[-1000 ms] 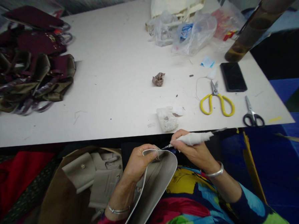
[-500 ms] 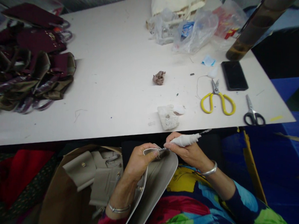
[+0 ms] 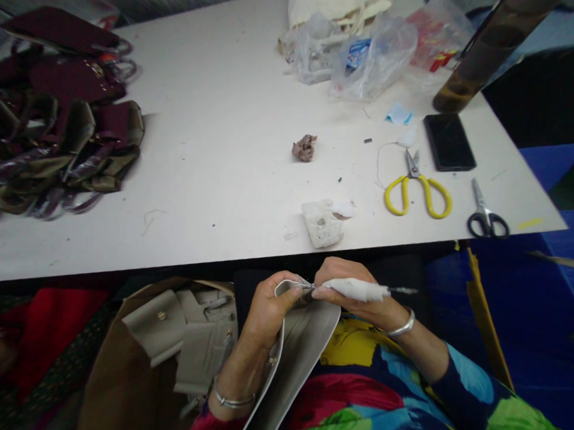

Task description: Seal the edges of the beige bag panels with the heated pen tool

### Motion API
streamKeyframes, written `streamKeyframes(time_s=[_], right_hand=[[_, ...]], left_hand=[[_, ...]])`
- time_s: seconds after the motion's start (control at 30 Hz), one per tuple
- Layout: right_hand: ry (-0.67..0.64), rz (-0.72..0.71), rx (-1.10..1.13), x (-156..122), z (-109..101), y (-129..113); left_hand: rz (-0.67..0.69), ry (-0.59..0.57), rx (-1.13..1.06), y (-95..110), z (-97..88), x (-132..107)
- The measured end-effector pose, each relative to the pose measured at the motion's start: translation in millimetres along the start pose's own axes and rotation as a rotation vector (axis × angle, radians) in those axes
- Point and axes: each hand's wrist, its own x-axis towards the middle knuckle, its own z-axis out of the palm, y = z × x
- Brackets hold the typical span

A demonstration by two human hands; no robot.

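Note:
A light grey bag [image 3: 303, 350] hangs below the table edge in front of me, its mouth parted. My left hand [image 3: 268, 310] pinches the bag's upper edge between thumb and fingers. Close beside it, my right hand [image 3: 344, 272] is closed around a thin metal tool wrapped in white [image 3: 357, 289]. The tool's thin rear end sticks out to the right. Its working tip meets the bag's edge near my left thumb, where my fingers partly hide it. A crumpled white pad [image 3: 321, 224] lies on the table just above my hands.
On the white table [image 3: 214, 140] lie yellow-handled scissors [image 3: 418, 186], black-handled scissors [image 3: 486, 216] and a phone [image 3: 448, 142]. Maroon bags [image 3: 73, 75] are heaped at left, plastic bags [image 3: 372, 59] at the back. Below, an open carton [image 3: 116, 360] holds several grey bags [image 3: 200, 355].
My right hand has turned the wrapped tool lower and flatter, its rear end swinging right and down. My left hand keeps its pinch on the bag's edge.

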Motion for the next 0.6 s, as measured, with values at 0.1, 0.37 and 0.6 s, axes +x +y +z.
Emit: streamKeyframes(time_s=[0.1,0.37,0.6], right_hand=[[-0.118,-0.173,-0.218,-8,-7,-3],[0.115,-0.205,-0.095,-25,-6,-4],[0.138,0.046,0.076,-30,24,-9]], left_hand=[[-0.026,-0.011,-0.084,1,0.6,0],[0.035,0.017,-0.019,0,2.5,-6],[0.217,0.021,0.226,-1,6.6,-19]])
